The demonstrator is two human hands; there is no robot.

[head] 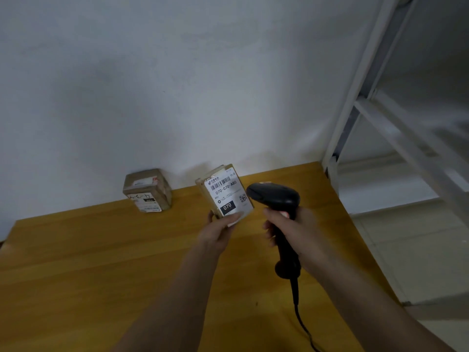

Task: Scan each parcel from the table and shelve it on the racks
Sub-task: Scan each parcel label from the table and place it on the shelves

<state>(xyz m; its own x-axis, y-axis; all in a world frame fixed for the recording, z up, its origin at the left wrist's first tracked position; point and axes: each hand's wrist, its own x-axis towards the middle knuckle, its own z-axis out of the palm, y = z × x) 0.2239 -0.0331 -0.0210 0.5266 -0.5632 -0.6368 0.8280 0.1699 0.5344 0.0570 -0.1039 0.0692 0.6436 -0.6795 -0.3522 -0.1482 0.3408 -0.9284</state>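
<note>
Brown parcel (pixel 224 193) with white label (pixel 228 196) (black barcode stripes), black scanner (pixel 279 214), yellow-orange table (pixel 101 262)

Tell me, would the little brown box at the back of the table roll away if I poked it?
Probably not. The box has flat sides and sits square on the table, so it would likely slide, not roll. It looks like taped cardboard, so probably stiff. It stands close to the wall, so a push backward should stop quickly.

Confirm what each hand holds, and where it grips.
Left hand pinches the small brown cardboard parcel with the white shipping label at its lower edge. Right hand wraps the handle of the black handheld barcode scanner.
</note>
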